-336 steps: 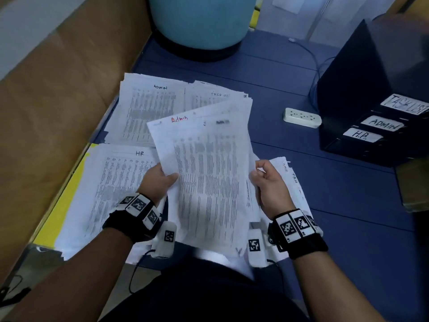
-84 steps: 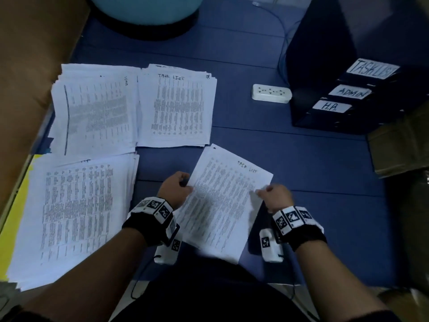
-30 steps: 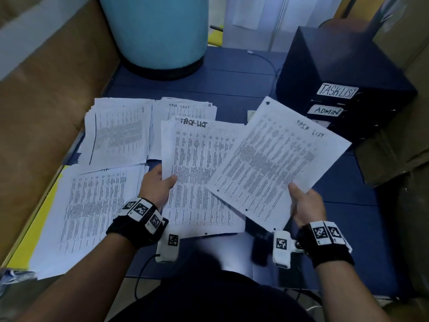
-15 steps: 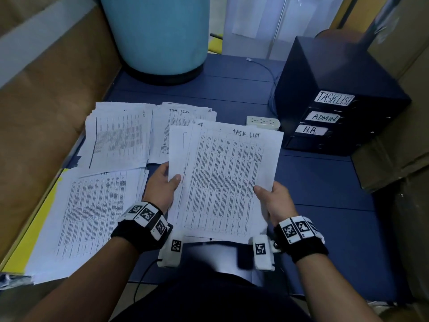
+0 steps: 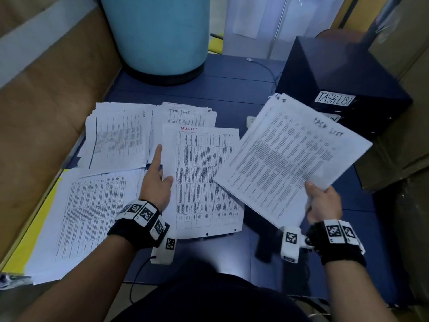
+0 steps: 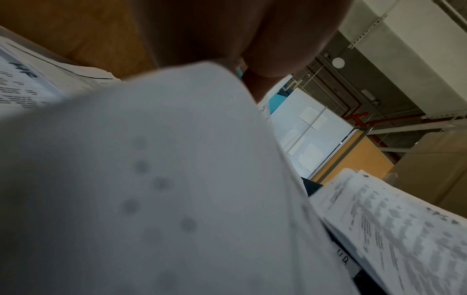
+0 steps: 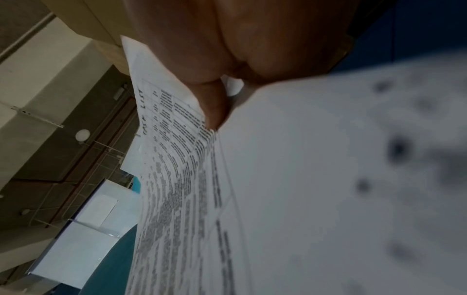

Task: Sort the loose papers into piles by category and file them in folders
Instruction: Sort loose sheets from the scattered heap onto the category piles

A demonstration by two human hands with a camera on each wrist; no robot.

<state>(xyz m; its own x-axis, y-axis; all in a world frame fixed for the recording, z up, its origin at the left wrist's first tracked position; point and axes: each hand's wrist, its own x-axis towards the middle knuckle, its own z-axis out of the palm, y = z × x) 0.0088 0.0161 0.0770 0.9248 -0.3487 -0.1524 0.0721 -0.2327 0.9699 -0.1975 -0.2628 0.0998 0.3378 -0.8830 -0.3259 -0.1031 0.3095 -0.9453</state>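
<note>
My left hand [image 5: 157, 184] pinches the left edge of a sheet headed TASKLIST in red [image 5: 204, 182], thumb on top and forefinger stretched along the edge. In the left wrist view that sheet [image 6: 151, 179] fills most of the picture under my palm [image 6: 227, 30]. My right hand [image 5: 322, 203] grips the near corner of a thin stack headed TASK LIST [image 5: 290, 163], raised and tilted to the right. In the right wrist view my thumb [image 7: 212, 103] presses on the stack [image 7: 303, 179]. On the blue table lie a far-left pile [image 5: 118, 135], a TASK LIST pile [image 5: 188, 113] and an HR pile [image 5: 92, 212].
A black file box [image 5: 336, 66] labelled TASKLIST stands at the back right, partly behind the raised stack. A blue drum [image 5: 157, 31] stands at the back. A yellow folder [image 5: 34, 228] lies under the HR pile. A wooden wall [image 5: 46, 89] runs along the left. A white power strip [image 5: 249, 119] peeks out.
Half a second ago both hands held the papers together in front of me. Now my right hand has drawn the stack off to the right, and the red-headed sheet stays in my left hand.
</note>
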